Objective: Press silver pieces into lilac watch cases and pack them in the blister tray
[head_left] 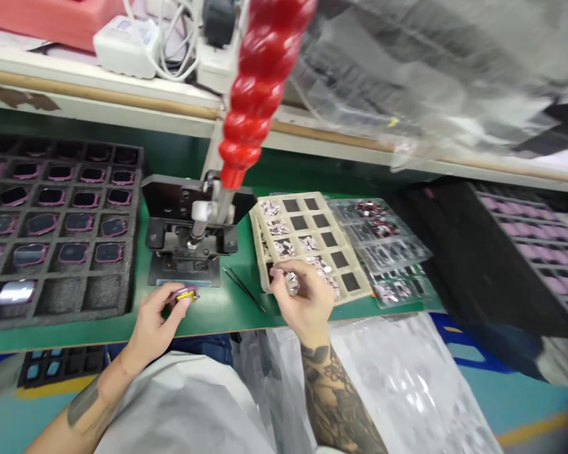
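My left hand (155, 321) pinches a small purple watch case (187, 294) with a yellow patch on its side, just in front of a black press fixture (192, 243). Over the front left part of a cream compartment tray (363, 291) is my right hand (310, 301), thumb and forefinger drawn together. Whatever sits between those fingertips is too small to make out. Shiny small pieces (278, 227) fill several of the tray's compartments, and others show a dark bottom. Black tweezers (244, 289) lie on the green bench between my hands.
On the left stands a grey foam tray (135, 252) of purple watch cases. A red ribbed handle (255, 94) rises above the fixture. Clear plastic trays (392, 252) with small parts lie right of the cream tray. Farther right is a tilted rack (539, 239). A shelf (170, 112) runs behind.
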Demonstrator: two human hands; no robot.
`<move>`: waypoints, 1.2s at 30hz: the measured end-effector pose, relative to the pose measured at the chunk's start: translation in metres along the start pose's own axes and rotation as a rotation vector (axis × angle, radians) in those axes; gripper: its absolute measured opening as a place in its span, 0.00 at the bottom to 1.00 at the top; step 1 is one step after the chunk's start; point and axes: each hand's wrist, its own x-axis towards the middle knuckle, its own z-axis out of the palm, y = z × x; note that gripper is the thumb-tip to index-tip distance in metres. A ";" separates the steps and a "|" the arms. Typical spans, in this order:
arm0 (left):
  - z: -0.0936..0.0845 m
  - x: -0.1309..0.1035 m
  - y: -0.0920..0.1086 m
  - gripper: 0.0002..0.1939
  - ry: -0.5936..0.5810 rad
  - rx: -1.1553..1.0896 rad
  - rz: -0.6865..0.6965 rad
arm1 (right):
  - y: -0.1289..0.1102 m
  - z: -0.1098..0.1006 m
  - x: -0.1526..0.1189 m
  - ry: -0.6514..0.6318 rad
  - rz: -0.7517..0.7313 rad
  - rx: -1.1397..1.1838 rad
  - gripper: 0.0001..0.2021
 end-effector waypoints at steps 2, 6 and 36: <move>0.000 0.002 0.004 0.10 -0.009 0.067 0.023 | -0.020 0.021 -0.016 0.045 0.037 0.149 0.06; 0.002 0.005 0.010 0.10 -0.015 0.079 0.042 | -0.053 0.060 -0.036 -0.117 0.010 0.392 0.13; -0.015 -0.002 0.001 0.12 -0.098 0.061 0.055 | -0.072 0.070 -0.073 -0.500 -0.308 -0.034 0.28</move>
